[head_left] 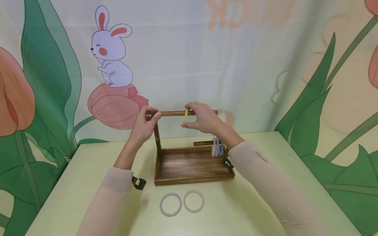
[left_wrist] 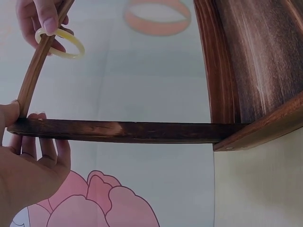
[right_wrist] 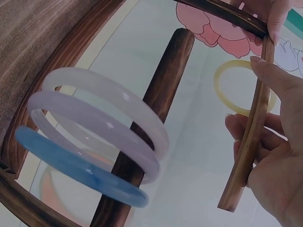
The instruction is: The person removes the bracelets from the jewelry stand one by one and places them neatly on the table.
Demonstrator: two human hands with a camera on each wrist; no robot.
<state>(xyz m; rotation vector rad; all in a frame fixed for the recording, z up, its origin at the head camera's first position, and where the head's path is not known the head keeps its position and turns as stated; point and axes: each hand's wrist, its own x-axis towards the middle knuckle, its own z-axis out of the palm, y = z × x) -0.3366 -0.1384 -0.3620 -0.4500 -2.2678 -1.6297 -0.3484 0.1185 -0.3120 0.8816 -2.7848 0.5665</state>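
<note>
My right hand (head_left: 205,118) pinches a yellow bangle (head_left: 185,116) between thumb and fingers. The bangle encircles the upper bar (head_left: 172,113) of a dark wooden display stand, partway along it. At the bar's left end, my left hand (head_left: 143,126) grips the corner where it meets the upright post (head_left: 157,139), its fingers behind the wood in the left wrist view. On the lower bar (right_wrist: 168,75) hang a whitish bangle (right_wrist: 104,82), a lavender bangle (right_wrist: 94,115) and a blue bangle (right_wrist: 80,163).
The stand's tray base (head_left: 195,181) sits on the pale table (head_left: 73,196). Before it lie a bluish-grey bangle (head_left: 161,205) and a pale beige bangle (head_left: 184,201), side by side. Behind the table hangs a printed curtain (head_left: 177,65).
</note>
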